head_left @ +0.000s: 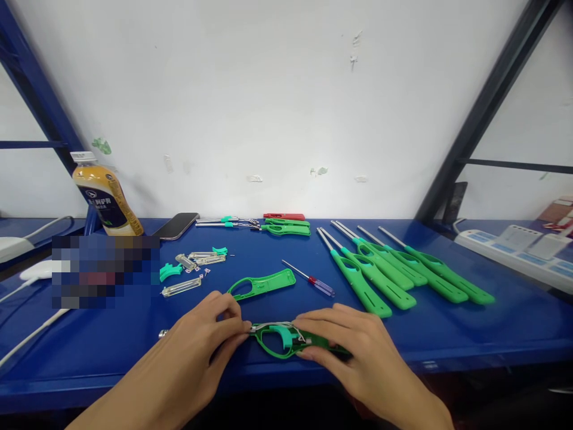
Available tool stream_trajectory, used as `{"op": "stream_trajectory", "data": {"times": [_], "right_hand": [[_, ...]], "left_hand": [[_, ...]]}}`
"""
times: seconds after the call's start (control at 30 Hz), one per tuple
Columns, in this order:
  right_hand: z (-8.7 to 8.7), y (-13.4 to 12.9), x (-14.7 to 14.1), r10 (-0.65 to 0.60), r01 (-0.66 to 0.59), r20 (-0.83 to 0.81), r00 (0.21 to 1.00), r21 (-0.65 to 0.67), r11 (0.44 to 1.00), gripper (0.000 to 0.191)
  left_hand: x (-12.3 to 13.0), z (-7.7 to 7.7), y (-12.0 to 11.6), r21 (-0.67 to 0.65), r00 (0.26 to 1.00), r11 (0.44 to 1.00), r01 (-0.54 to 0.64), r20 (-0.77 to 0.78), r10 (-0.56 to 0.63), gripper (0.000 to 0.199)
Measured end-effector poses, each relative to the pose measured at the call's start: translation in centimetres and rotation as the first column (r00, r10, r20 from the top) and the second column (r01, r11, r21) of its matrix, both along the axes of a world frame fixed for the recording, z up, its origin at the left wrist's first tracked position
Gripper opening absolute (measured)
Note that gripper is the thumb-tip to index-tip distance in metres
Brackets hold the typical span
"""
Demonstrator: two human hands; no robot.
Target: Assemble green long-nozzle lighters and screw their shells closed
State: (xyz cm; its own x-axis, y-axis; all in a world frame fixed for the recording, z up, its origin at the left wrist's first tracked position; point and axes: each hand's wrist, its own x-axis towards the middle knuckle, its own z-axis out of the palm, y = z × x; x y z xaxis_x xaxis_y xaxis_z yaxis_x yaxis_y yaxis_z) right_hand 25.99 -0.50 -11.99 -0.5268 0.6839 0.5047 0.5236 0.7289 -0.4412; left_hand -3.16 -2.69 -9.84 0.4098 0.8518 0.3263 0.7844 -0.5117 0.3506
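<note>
In front of me lies an opened green gas lighter (270, 351), a long-necked one, with a teal trigger (283, 335) and thin wires showing inside its half shell. My left hand (208, 340) pinches its neck end where the metal tube joins; the tube's tip (163, 334) shows past my wrist. My right hand (353, 340) is closed around the handle end, fingers over the top and thumb along the near side, hiding most of it. Just beyond my hands rests a loose green shell half (271, 283). A screwdriver (321, 286) with a clear purple-red handle lies behind my right hand.
Several assembled green lighters (380, 280) lie on the right. Clear fuel tanks (182, 288) and teal triggers (170, 272) are at left. Metal tubes (224, 224), green shells (286, 228) and a red shell (284, 216) sit near the wall, beside a phone (178, 226), bottle (107, 200) and power strip (505, 254).
</note>
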Motion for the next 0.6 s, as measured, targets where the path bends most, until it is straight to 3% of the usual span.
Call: {"op": "stream_trajectory", "data": {"times": [0.2, 0.33, 0.6], "right_hand": [[0.2, -0.1, -0.1, 0.002, -0.002, -0.001, 1.000, -0.036, 0.999, 0.028], [0.2, -0.1, -0.1, 0.002, -0.002, 0.008, 1.000, -0.040, 0.999, 0.027], [0.2, -0.2, 0.0, -0.004, 0.005, 0.033, 0.999, -0.047, 0.999, 0.032]], "left_hand": [[1.2, 0.1, 1.0, 0.083, 0.996, 0.993, 0.084, -0.003, -0.084, 0.029], [1.6, -0.1, 1.5, 0.070, 0.990, 0.989, 0.131, 0.036, -0.134, 0.029], [2.8, -0.2, 1.6, 0.052, 0.988, 0.994, 0.098, 0.111, -0.103, 0.030]]}}
